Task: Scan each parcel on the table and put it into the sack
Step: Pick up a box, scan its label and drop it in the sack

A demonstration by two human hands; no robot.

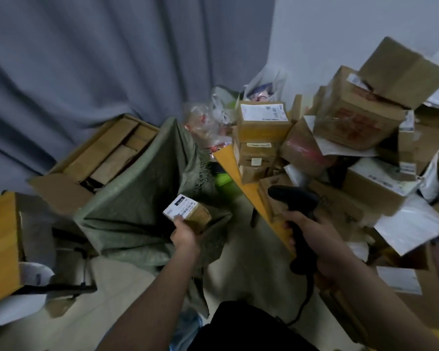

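Probably light and stiff, the small brown cardboard parcel (188, 211) is pinched at its near end by the left hand (184, 233) fingers over the green woven sack (142, 188), while the right hand (312, 234) wraps the black scanner (293, 198).

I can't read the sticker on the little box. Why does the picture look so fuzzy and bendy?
Head view: the room is dim, so everything looks soft and grainy. The small parcel in the left hand is blurred, its label unreadable. The scanner in the right hand is smeared too. The wide-angle lens bends the table edge and the curtain near the frame's sides.
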